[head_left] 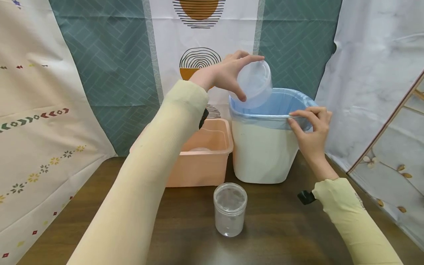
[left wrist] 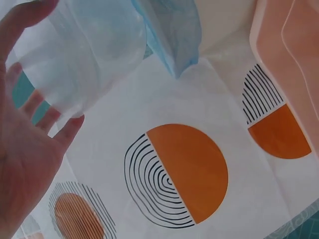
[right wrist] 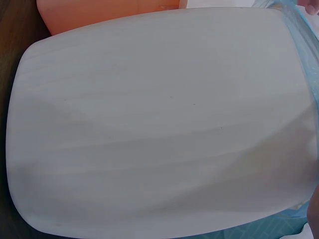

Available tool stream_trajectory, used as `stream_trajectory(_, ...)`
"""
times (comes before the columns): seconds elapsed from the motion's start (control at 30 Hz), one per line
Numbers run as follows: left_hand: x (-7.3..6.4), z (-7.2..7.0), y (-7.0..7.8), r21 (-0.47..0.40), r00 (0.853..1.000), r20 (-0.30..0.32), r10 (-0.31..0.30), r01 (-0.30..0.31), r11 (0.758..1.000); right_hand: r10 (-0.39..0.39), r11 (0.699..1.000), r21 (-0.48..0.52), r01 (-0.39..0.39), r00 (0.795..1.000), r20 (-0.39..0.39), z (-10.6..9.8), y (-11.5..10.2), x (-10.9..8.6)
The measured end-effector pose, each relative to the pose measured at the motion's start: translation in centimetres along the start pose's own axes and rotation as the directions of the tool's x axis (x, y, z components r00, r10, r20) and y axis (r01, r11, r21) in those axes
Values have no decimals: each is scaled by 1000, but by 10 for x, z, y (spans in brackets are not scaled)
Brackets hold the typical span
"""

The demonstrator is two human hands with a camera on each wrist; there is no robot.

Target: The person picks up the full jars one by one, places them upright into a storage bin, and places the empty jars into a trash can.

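My left hand (head_left: 222,75) grips a translucent round plastic tub (head_left: 255,82), thumb and fingers spread around its side. The tub is tilted above the left part of a white trash bin (head_left: 263,151). In the left wrist view the tub (left wrist: 94,50) looks cloudy, and its contents cannot be made out. A light blue bag (head_left: 285,101) lines the bin and folds over its rim. With thumb and index finger, my right hand (head_left: 313,129) pinches the bag at the bin's front right rim. The bin's white wall (right wrist: 159,119) fills most of the right wrist view.
A clear lidded jar (head_left: 230,211) stands on the dark wooden table (head_left: 265,228), in front of the bin. Left of the bin is a peach basin (head_left: 202,167) with a clear object inside, partly behind my left arm. Patterned cloths (head_left: 112,55) hang behind and at the sides.
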State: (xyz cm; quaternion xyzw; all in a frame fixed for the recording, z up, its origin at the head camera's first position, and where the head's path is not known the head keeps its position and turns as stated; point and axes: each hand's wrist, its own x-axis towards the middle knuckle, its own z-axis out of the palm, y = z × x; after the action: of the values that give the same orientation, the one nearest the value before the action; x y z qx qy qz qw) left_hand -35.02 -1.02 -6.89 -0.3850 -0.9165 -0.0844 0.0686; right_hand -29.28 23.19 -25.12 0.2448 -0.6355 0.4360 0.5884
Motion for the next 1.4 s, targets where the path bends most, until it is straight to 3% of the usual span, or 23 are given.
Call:
stream_trajectory(0.33,13,13,1,4,1000,10,-27,27,1000,2,1000,-1,-2,1000,4,0,-3,1)
stream_trajectory(0.53,14,25,-3,-31,998,27,-58,59,998,2,1000,-7,-2,1000,9,0,1,0)
stream_trajectory(0.8,15,35,-5,-41,998,35,-47,49,998,2,1000,-13,-2,1000,7,0,13,0)
stream_trajectory(1.4,23,49,3,-62,992,113,-62,70,996,29,999,-21,-28,999,19,-1,-5,1)
